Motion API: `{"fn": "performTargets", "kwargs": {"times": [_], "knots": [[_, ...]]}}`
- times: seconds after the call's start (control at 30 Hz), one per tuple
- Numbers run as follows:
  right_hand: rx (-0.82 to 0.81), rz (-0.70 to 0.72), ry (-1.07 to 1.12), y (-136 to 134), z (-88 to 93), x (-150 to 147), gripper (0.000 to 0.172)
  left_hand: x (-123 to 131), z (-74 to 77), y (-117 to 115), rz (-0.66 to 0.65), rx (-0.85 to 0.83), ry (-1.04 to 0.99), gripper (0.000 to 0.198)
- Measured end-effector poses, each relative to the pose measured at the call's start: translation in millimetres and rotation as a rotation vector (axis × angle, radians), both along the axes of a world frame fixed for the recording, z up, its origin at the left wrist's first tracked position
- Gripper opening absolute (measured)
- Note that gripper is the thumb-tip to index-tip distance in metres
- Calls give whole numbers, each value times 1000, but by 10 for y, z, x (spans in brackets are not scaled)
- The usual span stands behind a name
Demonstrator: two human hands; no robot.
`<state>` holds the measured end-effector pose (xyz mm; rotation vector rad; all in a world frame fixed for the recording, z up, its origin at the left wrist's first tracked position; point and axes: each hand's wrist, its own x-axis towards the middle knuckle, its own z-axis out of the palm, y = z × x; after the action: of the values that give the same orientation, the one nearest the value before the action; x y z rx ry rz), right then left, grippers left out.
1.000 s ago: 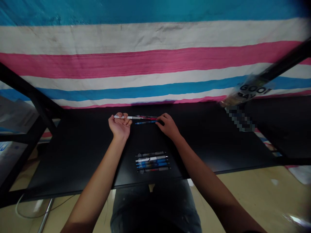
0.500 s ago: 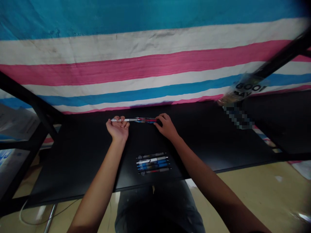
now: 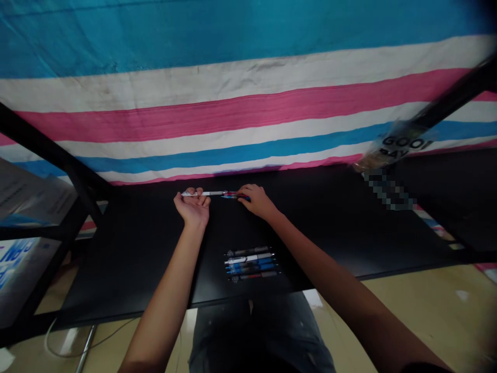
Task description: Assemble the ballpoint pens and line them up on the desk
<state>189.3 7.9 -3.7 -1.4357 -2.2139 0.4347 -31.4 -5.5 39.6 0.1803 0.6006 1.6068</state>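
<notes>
The left hand [image 3: 193, 208] lies at the far middle of the black table [image 3: 128, 248], palm turned up, its fingers [image 3: 195, 192] curled shut around a white pen [image 3: 212, 193]. The pen lies level across the fingertips, at twelve o'clock of the palm. Its pale end juts out past the fingers toward nine o'clock, and the rest of the barrel runs on toward three o'clock, free of the hand.

There the white pen meets the red and blue pens [image 3: 232, 195], which lie close against it and point the same way. The right hand [image 3: 257, 201] sits at three o'clock of them, knuckles up, with its fingers [image 3: 244, 192] bent down over their near end. Those fingers touch the pens, but whether they clasp them or only press on them cannot be told. The two hands are near each other, apart, with the pens bridging the gap.

At six o'clock from the hands, near the table's front edge, lies a row of pens [image 3: 252, 263], side by side and parallel. A striped tarp [image 3: 248, 103] hangs behind the table at twelve o'clock. At two o'clock a plastic bag [image 3: 399, 146] with dark lettering hangs by a slanting black bar [image 3: 458, 93].
</notes>
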Motion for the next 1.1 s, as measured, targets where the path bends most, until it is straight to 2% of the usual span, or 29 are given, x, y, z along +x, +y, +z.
{"fn": "performTargets", "kwargs": {"times": [0.33,0.87,0.97,1.1], "knots": [[-50,130,73,-67,-29,132,22,3,15,1,-4,-12,-10,51],[-5,79,131,-138,-58,191,51,99,15,-63,-73,-18,-26,46],[23,72,124,-143,-75,223,45,110,26,-72,-87,-25,-26,45],[27,79,118,-159,-99,230,25,122,32,-79,-89,-23,-31,43]]}}
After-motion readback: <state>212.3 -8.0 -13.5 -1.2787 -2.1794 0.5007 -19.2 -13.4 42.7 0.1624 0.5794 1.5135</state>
